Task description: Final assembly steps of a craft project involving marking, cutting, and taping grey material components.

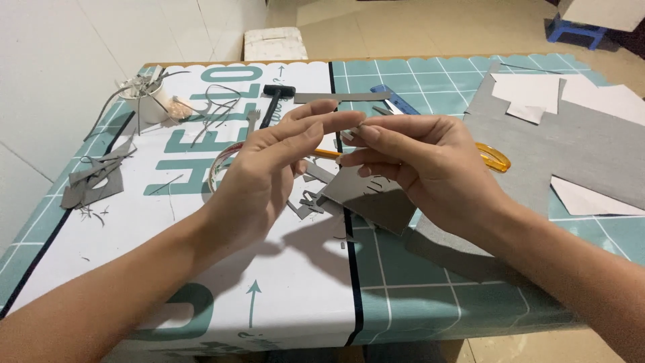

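A teal and white mat [201,269] covers the table, with large grey card sheets [578,154] lying at the right. Above its middle, the right hand [430,168] pinches a cut grey card piece [366,195] between thumb and fingers, while the left hand [269,168] hovers with fingers loosely spread, fingertips just touching the top of the piece. The thin cut-outs could tear if twisted. Scraps and yellow-handled scissors [496,158] crowd underneath; the near edge has room.

A black mallet [275,101]; a white cup [153,102]; a blue ruler [396,101].
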